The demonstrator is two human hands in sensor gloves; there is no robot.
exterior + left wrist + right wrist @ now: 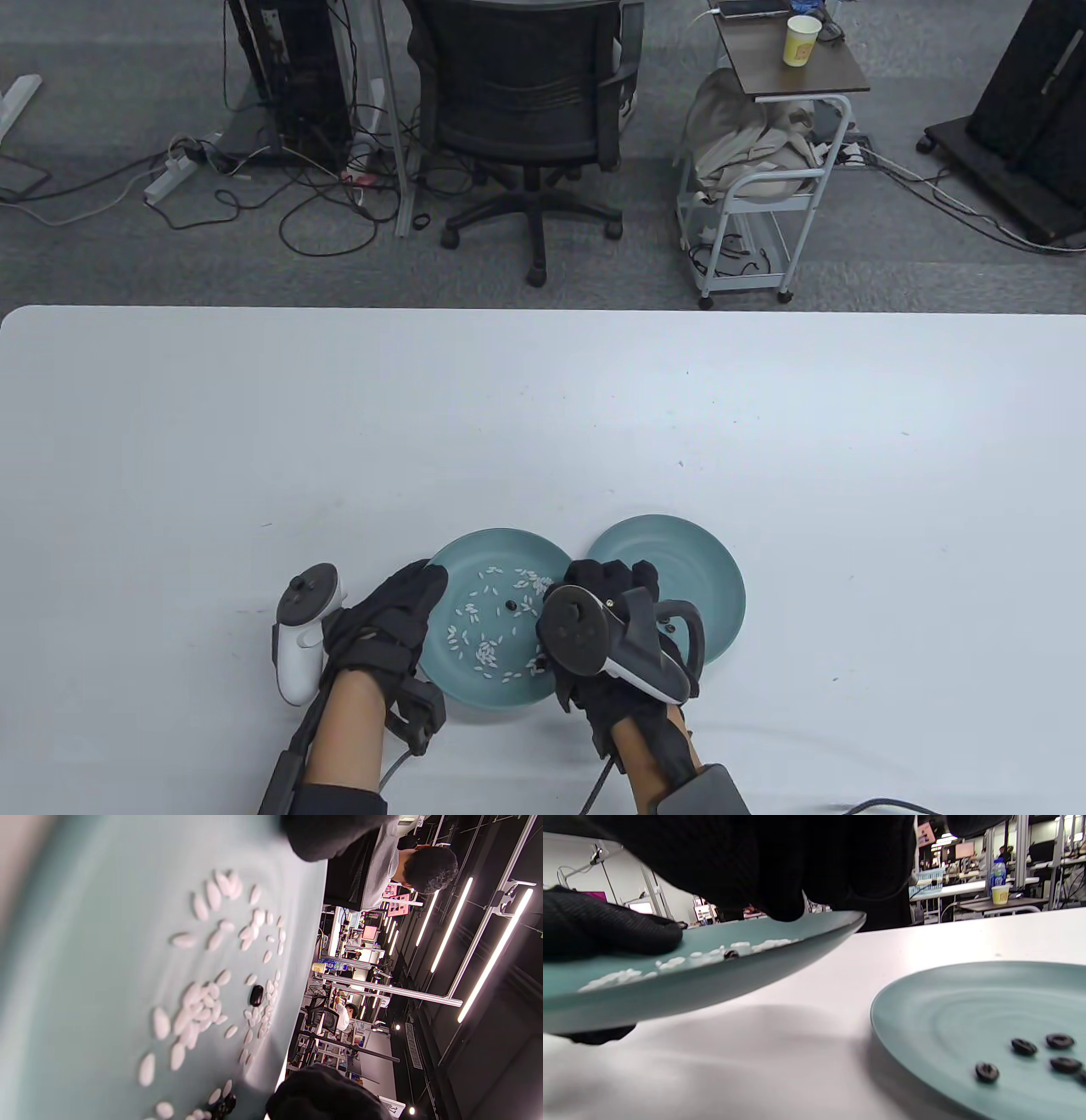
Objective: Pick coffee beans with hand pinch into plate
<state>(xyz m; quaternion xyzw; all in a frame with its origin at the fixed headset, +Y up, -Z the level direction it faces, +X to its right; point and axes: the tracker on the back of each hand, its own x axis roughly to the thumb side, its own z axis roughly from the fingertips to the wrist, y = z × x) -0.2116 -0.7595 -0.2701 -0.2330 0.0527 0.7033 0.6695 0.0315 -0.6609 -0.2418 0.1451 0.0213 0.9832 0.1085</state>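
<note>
Two teal plates lie side by side. The left plate [475, 679] holds many white grains and a dark coffee bean [510, 604], which also shows in the left wrist view [256, 995] and the right wrist view [730, 954]. The right plate [721, 594] holds several coffee beans [1022, 1046]. My left hand [416, 594] grips the left plate's left rim, with gloved fingers on top [606, 929] and under it. My right hand [585, 579] hovers over the left plate's right rim with its fingers bent down [785, 910]. Whether it pinches a bean is hidden.
The white table [543, 424] stretches far beyond the plates. Past its far edge stand an office chair [526, 110] and a cart [764, 170] with a paper cup [801, 40]. Glove cables trail off the near edge.
</note>
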